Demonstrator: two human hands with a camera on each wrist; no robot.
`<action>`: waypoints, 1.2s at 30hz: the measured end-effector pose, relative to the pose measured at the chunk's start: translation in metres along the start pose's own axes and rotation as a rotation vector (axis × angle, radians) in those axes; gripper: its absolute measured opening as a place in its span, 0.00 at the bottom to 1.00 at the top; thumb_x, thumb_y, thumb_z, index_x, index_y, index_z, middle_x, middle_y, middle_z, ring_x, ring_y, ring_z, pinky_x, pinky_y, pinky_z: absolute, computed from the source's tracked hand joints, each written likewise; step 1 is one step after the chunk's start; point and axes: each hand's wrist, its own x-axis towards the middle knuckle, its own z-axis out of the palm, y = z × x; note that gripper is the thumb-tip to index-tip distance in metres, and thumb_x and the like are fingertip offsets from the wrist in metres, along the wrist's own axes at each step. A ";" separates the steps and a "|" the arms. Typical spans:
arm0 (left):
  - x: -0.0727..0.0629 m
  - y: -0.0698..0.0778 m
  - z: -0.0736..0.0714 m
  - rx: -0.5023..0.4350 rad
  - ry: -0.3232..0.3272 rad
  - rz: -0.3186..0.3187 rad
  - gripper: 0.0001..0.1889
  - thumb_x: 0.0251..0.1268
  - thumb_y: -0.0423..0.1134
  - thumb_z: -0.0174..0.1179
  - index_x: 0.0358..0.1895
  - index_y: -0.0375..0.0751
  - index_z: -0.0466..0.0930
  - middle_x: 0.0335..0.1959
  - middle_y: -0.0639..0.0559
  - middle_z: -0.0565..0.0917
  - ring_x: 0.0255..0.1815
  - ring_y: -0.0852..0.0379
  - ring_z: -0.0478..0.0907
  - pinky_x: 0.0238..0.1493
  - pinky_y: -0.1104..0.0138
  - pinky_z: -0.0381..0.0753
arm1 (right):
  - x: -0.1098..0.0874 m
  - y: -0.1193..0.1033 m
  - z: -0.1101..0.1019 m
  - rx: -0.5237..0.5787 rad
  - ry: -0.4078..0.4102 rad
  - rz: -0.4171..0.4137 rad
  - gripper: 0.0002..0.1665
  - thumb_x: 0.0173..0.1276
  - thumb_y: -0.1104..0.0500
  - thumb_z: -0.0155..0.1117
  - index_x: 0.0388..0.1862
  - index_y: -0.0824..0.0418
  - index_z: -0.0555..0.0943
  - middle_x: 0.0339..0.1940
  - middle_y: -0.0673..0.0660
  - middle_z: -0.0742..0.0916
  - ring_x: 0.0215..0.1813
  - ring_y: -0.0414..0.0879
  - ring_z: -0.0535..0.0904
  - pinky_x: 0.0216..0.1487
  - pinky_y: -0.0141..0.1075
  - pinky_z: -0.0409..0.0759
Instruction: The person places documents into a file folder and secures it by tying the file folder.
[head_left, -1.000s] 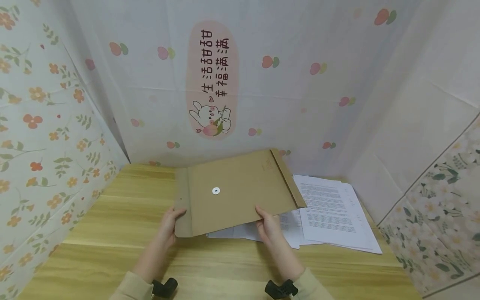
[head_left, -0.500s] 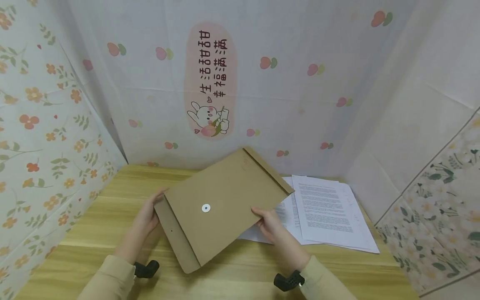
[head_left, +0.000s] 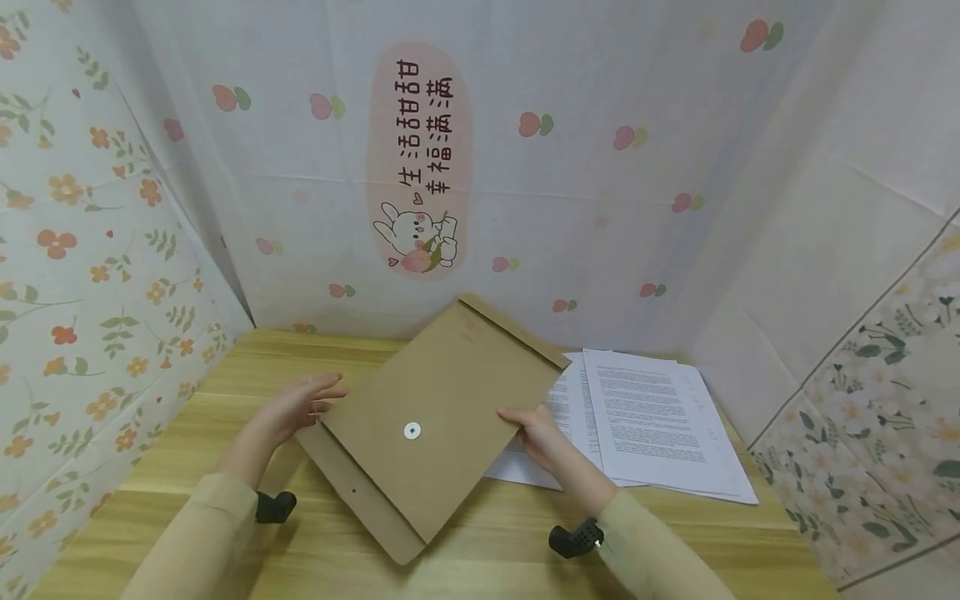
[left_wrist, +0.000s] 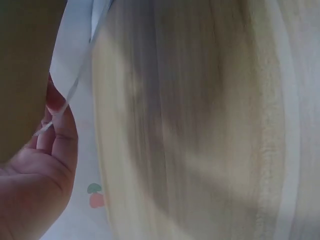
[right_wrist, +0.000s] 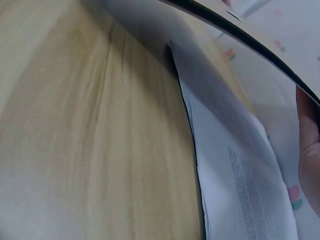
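Note:
A brown paper envelope (head_left: 450, 375) is held slanted over the wooden table, its white round button (head_left: 412, 431) facing up. At its lower left end a flap (head_left: 372, 510) with a small hole sticks out. My right hand (head_left: 542, 435) grips the envelope's right edge, thumb on top and fingers underneath. Beside the upper left corner is my left hand (head_left: 292, 408), fingers loosely bent and close over the edge. The left wrist view shows a thin white string (left_wrist: 76, 85) running across those fingers; the envelope hides part of this hand.
Printed paper sheets (head_left: 652, 417) lie in a stack on the table's right side, partly under the envelope. A patterned cloth wall (head_left: 585, 233) stands right behind the table (head_left: 225, 400), with more cloth on both sides.
The envelope has turned so that its flap end swung down towards me and its far end left. My left hand went from gripping the flap to the upper left corner and loosened.

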 end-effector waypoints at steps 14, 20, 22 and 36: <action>0.007 0.001 0.007 0.064 -0.066 -0.036 0.38 0.71 0.51 0.53 0.74 0.32 0.49 0.52 0.43 0.79 0.46 0.50 0.79 0.47 0.57 0.79 | 0.020 -0.003 0.008 -0.090 -0.121 -0.009 0.20 0.64 0.71 0.58 0.55 0.70 0.68 0.42 0.54 0.84 0.42 0.46 0.84 0.45 0.37 0.82; 0.006 -0.001 0.015 0.093 -0.089 -0.079 0.38 0.69 0.53 0.53 0.72 0.30 0.54 0.50 0.38 0.78 0.43 0.47 0.79 0.45 0.55 0.80 | 0.023 -0.005 0.016 -0.112 -0.114 -0.022 0.21 0.64 0.71 0.58 0.56 0.70 0.68 0.44 0.55 0.84 0.43 0.46 0.83 0.46 0.38 0.81; 0.005 -0.001 0.019 0.130 -0.055 -0.093 0.43 0.67 0.56 0.55 0.74 0.33 0.48 0.56 0.32 0.73 0.46 0.44 0.78 0.46 0.53 0.79 | 0.025 -0.006 0.018 -0.125 -0.107 -0.033 0.22 0.63 0.69 0.59 0.56 0.70 0.68 0.44 0.56 0.84 0.42 0.47 0.83 0.45 0.39 0.82; 0.006 -0.009 0.028 0.114 0.135 0.048 0.40 0.65 0.55 0.59 0.73 0.39 0.55 0.50 0.31 0.78 0.41 0.45 0.81 0.44 0.52 0.80 | 0.026 -0.013 0.025 -0.156 -0.076 -0.060 0.23 0.64 0.69 0.59 0.58 0.72 0.69 0.44 0.57 0.85 0.41 0.46 0.83 0.45 0.38 0.81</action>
